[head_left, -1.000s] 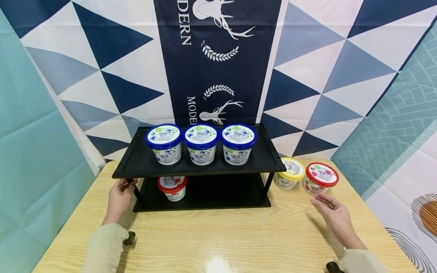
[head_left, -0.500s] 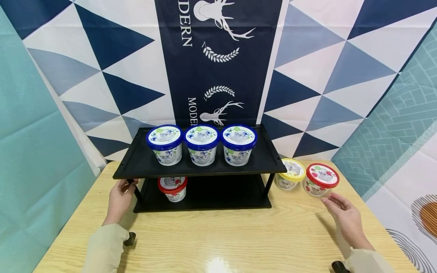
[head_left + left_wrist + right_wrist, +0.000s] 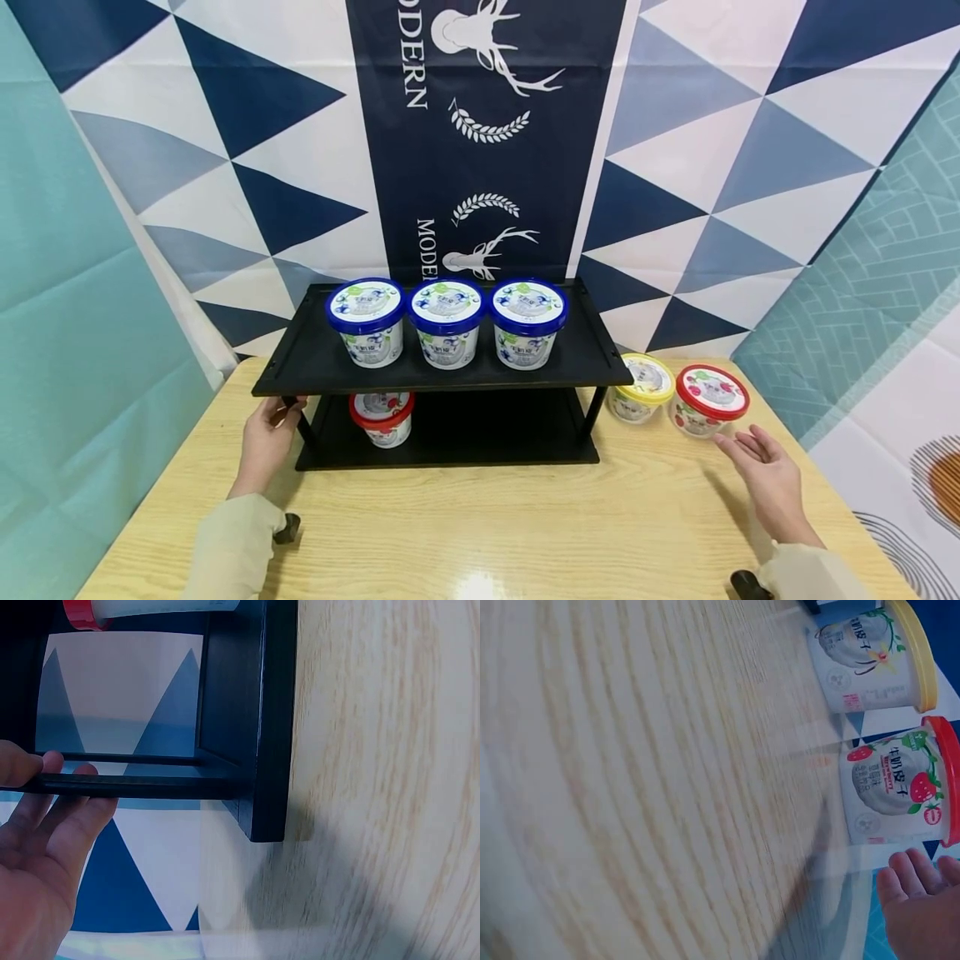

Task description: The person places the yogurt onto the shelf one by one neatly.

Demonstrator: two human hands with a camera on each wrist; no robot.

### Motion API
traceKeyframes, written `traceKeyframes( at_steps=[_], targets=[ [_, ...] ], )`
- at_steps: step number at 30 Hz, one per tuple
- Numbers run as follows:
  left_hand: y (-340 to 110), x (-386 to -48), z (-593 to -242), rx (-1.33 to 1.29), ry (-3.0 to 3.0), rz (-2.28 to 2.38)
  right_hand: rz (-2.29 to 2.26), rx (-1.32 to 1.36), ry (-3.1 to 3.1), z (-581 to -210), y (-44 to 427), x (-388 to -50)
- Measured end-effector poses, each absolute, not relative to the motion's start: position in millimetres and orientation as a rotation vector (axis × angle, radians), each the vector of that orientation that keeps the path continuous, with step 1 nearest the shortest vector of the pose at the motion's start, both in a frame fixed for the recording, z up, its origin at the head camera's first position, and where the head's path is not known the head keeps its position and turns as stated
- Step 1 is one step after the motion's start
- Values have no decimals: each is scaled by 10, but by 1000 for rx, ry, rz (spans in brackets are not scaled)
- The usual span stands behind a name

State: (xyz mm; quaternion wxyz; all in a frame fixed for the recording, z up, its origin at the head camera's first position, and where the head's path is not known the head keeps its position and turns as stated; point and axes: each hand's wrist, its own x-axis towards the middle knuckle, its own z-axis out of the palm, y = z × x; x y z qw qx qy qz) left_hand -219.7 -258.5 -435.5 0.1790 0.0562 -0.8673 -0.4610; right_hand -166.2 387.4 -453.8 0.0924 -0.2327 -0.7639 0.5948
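Note:
My left hand [image 3: 267,442] pinches the left front post [image 3: 150,786] of a black two-tier rack [image 3: 450,377], thumb on one side and fingers on the other. Low over the table at the right, my right hand [image 3: 772,479] has its fingers loosely extended and holds nothing. Just beyond its fingertips stands a red-lidded strawberry ice cream tub [image 3: 708,404]; the right wrist view shows that hand [image 3: 926,915] beside it. A yellow-lidded tub [image 3: 641,388] stands to its left, by the rack. Another red-lidded tub [image 3: 384,421] sits on the lower tier, left side, partly hidden by the upper tier.
Three blue-lidded tubs, the left [image 3: 366,323], middle [image 3: 447,323] and right one [image 3: 528,323], stand in a row on the upper tier. Patterned cloth [image 3: 480,150] hangs behind the wooden table [image 3: 480,525]. Teal cloth [image 3: 97,333] borders the left side.
My right hand has shifted a little to the right along the front of the red-lidded tub. The left hand keeps its grip on the post. The head view has tilted slightly.

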Motion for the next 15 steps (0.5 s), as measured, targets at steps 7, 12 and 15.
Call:
traceKeyframes(
  at_steps=[7,12,15],
  targets=[
    [-2587,-2198,-4368,151,-2440,-1312,1673,-832,-2357,-4529,3859,-1752],
    [-2575,-2198,-4352,156,-2431,-1313,1663,-852,-2342,-4544,3865,-1825],
    [-2571,-2192,-4343,161,-2442,-1305,1662,-859,-2334,-4552,3868,-1869]
  ],
)
